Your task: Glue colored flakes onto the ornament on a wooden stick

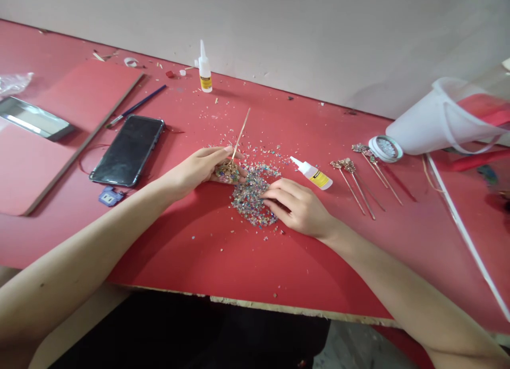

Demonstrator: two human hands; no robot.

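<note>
My left hand (201,169) is closed on a gold hair stick (238,140), pinching it near its ornamented head (228,170), and the thin shaft slants up and away from me. A heap of small multicoloured sequins (252,191) lies on the red table (223,252) between my hands. My right hand (297,205) rests at the right edge of the heap. Its fingertips are drawn together on the sequins, and I cannot make out whether they hold one.
A small glue bottle (313,173) lies on its side right of the heap, and another glue bottle (205,71) stands by the wall. Several finished hair sticks (360,180) lie to the right near a round tin (385,147). A phone (128,149), a pen (137,105) and a red board (59,125) sit left.
</note>
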